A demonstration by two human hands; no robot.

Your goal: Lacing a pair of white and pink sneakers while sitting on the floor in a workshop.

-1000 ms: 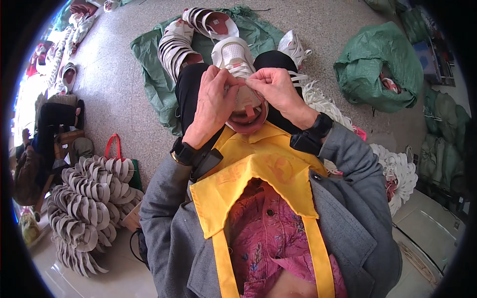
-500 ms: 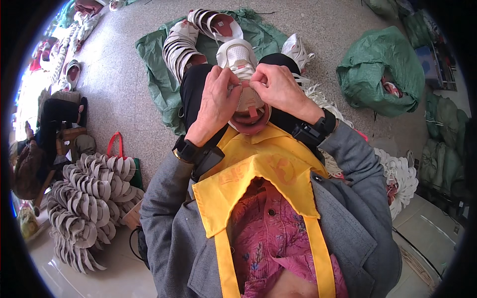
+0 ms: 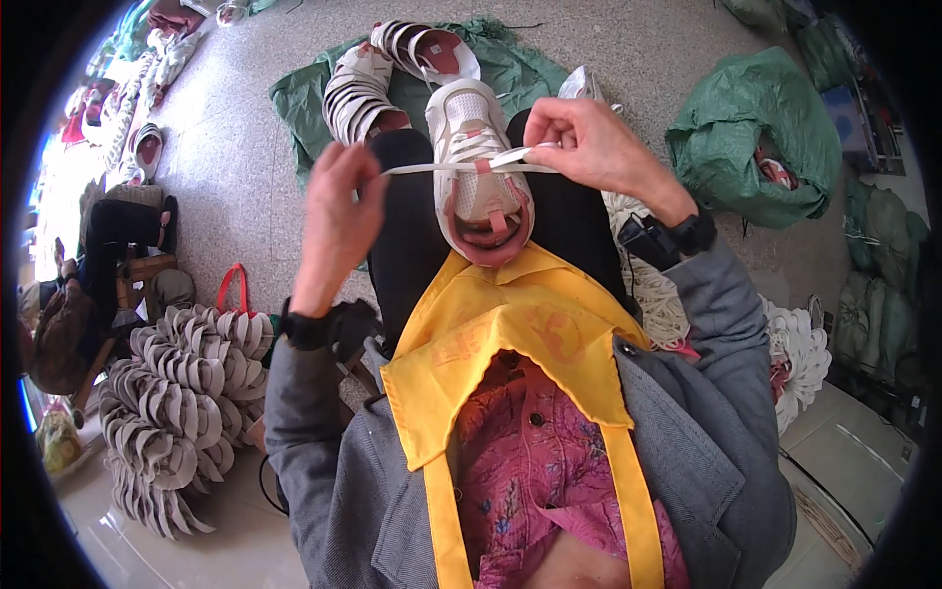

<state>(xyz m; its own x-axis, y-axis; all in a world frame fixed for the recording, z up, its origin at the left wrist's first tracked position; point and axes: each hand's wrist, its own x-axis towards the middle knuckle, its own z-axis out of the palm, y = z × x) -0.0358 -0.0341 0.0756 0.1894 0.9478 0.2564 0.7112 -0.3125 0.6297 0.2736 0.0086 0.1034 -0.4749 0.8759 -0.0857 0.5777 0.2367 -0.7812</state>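
A white and pink sneaker upper [image 3: 488, 211] rests on my lap between my knees, its toe pointing away from me and its pink-lined opening toward me. A flat white shoelace [image 3: 422, 168] stretches sideways across its tongue, passing a small pink loop. At the left of the sneaker my left hand [image 3: 343, 201] is closed, pinching one end of the lace. My right hand [image 3: 589, 142], to the right and a little higher, pinches the other side, where a lace loop or doubled strand shows.
Nested shoe uppers [image 3: 355, 93] lie on a green plastic sheet [image 3: 294, 93] ahead. A green sack [image 3: 751, 137] stands at right. Bundled white laces [image 3: 648, 275] hang beside my right leg. Stacked grey shoe pieces [image 3: 177, 402] are at left. A yellow apron [image 3: 510, 314] covers my lap.
My hands have moved apart from over the sneaker, left hand to the left and right hand to the right, drawing the lace out taut between them.
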